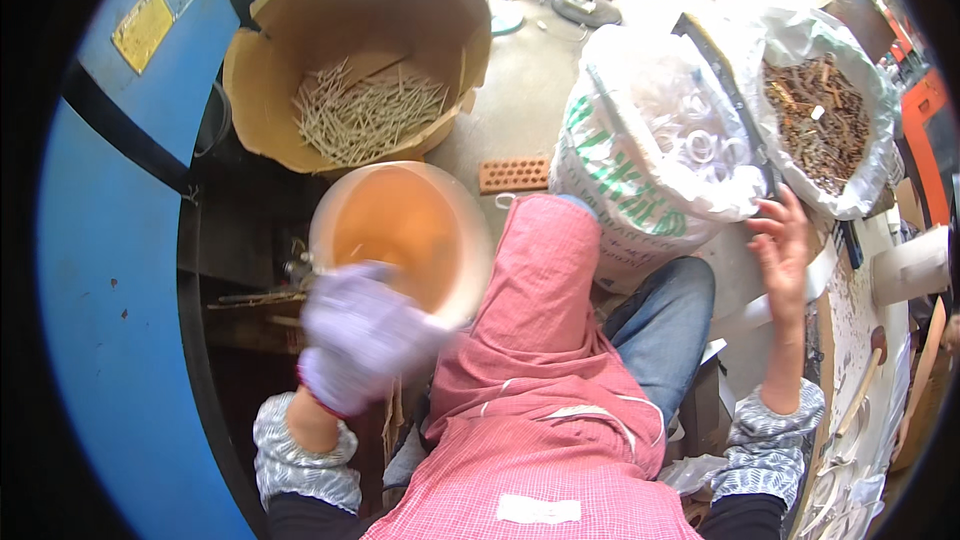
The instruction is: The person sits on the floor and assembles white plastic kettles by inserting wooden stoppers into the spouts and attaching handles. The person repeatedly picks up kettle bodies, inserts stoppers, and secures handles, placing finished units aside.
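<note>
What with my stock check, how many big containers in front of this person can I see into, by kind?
Cardboard bin: 1
Bucket: 1
Sacks, one with clear rings, one with brown bits: 2
Total: 4

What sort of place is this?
Probably a small workshop or factory corner: a large blue metal housing, perhaps a machine's, stands at left; a cut-down cardboard drum holds many thin pale rods; an open white sack holds clear ring-shaped pieces.
</note>
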